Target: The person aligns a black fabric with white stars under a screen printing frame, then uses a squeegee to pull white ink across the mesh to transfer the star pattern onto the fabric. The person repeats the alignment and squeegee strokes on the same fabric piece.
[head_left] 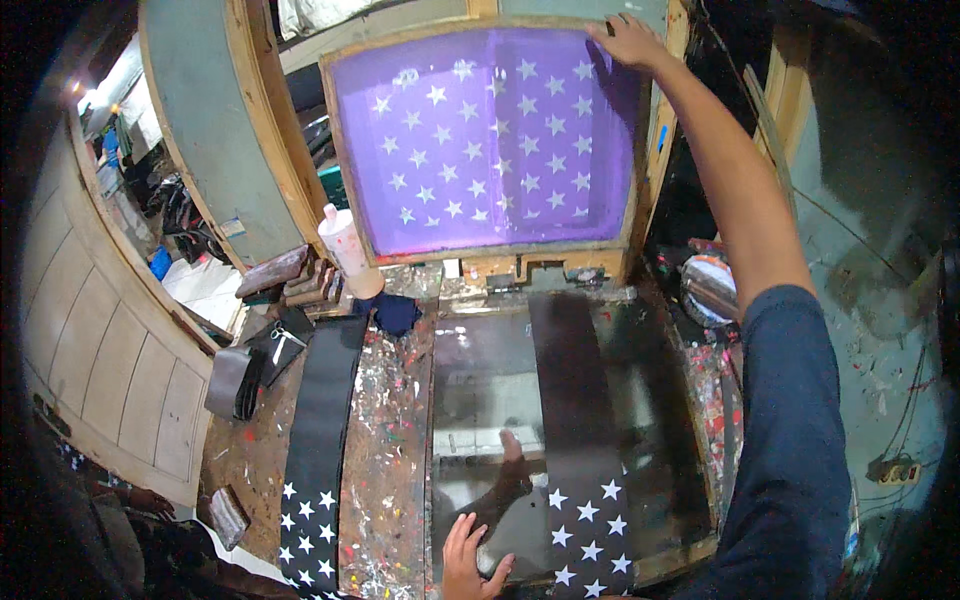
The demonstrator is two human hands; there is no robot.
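A screen-printing frame [480, 243] with purple mesh and rows of pale stars stands raised at the far side of the table. My right hand [630, 42] is at its top right corner, fingers closed over the wooden edge. Beneath it lies a dark, shiny glass plate [480, 400]. Across the plate runs a black strip [575, 370] whose near end carries white stars. My left hand [472, 560] is low over the plate, left of the strip's starred end, with its fingers apart and nothing in them. Whether it touches the glass I cannot tell.
A second starred black strip [325, 400] lies to the left. Near it are scissors [280, 340] on black pieces, a dark blue cloth [397, 315] and a pinkish bottle [345, 245]. Wrapped bundles [310, 278] sit behind. At far left are a panelled door [110, 330] and another person's hand [145, 500].
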